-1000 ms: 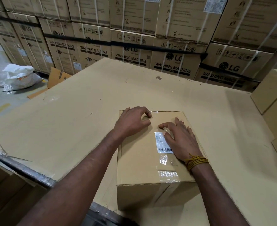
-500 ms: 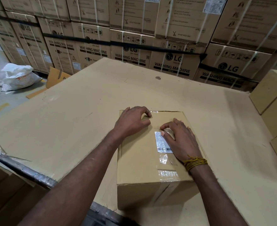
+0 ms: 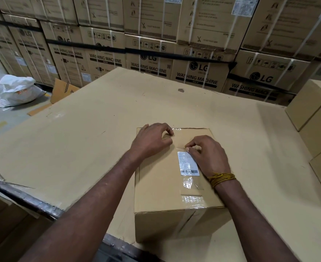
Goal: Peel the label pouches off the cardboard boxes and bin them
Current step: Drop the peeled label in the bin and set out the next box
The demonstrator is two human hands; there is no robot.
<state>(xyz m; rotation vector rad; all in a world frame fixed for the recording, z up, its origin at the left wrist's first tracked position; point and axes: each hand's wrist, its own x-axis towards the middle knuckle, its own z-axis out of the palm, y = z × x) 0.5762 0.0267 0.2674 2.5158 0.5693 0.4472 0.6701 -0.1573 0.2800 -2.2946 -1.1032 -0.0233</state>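
A small cardboard box (image 3: 159,190) stands on a large cardboard-covered surface (image 3: 84,140) in front of me. A clear label pouch (image 3: 188,164) with a white barcode label is stuck on the box's top. My left hand (image 3: 152,141) rests on the far left part of the box top, its fingers bent and its fingertips pressing down. My right hand (image 3: 207,155) lies over the right side of the pouch. Its thumb and curled fingers pinch at the pouch's far edge. Shiny tape (image 3: 192,200) runs over the near edge of the box.
Stacked washing-machine cartons (image 3: 197,72) form a wall behind the surface. Plain brown boxes (image 3: 314,118) are stacked at the right. White sacks (image 3: 17,90) and a cardboard scrap (image 3: 63,89) lie on the floor at the left. A dark metal edge (image 3: 23,199) borders the near left.
My right hand's fingers have curled in and drawn back to the far edge of the pouch. My left hand and the box have stayed put.
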